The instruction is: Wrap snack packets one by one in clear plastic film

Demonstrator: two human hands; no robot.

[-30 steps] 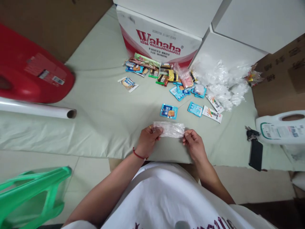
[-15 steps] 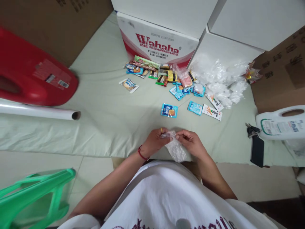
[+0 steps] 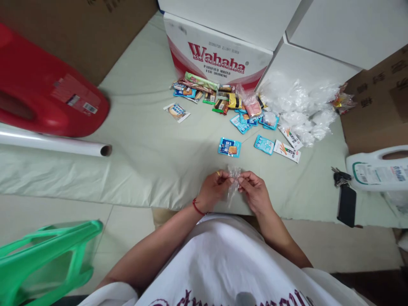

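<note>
Between my two hands is a crumpled clear plastic bag (image 3: 234, 189), held near the table's front edge. My left hand (image 3: 216, 187), with a ring and a red cord bracelet, pinches it from the left. From the right, the thumb and fingers of my right hand (image 3: 253, 189) are closed on the same bag. Just beyond them lies a blue snack packet (image 3: 229, 147). To its right are a light-blue packet (image 3: 264, 144) and a white packet (image 3: 287, 151). A small white packet (image 3: 176, 112) lies farther left.
Mixed wrapped snacks (image 3: 234, 101) and bunched clear bags (image 3: 295, 102) lie against a Wahaba-style printed carton (image 3: 219, 59). At left are a red jug (image 3: 47, 93) and a white roll (image 3: 54, 140). At right are a white jug (image 3: 379, 168), keys and a black phone-like object (image 3: 347, 205). A green stool (image 3: 51, 255) stands below.
The bag has been drawn in narrower and straighter between my fingers, its lower end less spread out. My hands stay closed on it, and the whole view has shifted slightly.
</note>
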